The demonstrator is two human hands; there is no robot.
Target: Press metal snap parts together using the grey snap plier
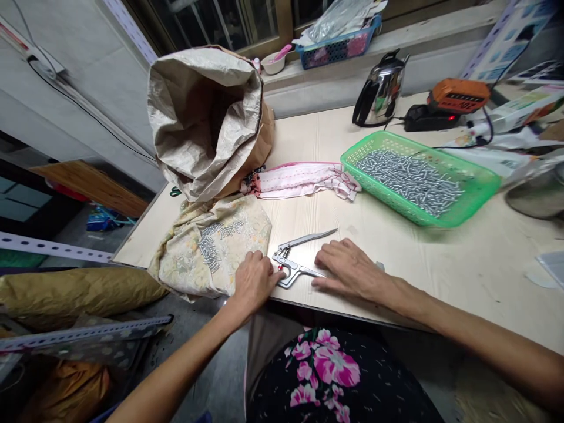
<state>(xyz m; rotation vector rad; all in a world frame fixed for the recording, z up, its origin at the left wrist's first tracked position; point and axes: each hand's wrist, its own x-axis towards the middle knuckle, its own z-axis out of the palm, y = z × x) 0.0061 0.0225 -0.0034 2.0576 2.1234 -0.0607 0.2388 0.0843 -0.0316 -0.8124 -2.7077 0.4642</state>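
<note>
**Two hands on metal pliers at the table's near edge**

Two bare hands meet low in the centre of the frame, on a pale wooden table [396, 258]. Between them lie silver hand pliers [299, 258], flat on the table near its front edge. The handles are spread apart and point toward the right of the frame. The left hand [253, 281] sits at the head of the pliers, its fingers [269, 271] curled and touching the metal. Whether they pinch anything cannot be told. The right hand [350, 269] lies palm down, its fingers [328, 251] stretched nearly flat over the lower handle and not closed around it.

Just left of the left hand lies a floral cloth [185, 270] with a small heap of metal pins [211, 249] on it. Behind that, in the upper left, stands an open, crumpled paper sack [207, 111]. A pink and white fabric [304, 179] lies at the centre of the frame. Right of centre sits a green plastic basket [480, 185] filled with the same kind of pins. A steel kettle [381, 88] and an orange battery [458, 94] stand at the upper right.
</note>
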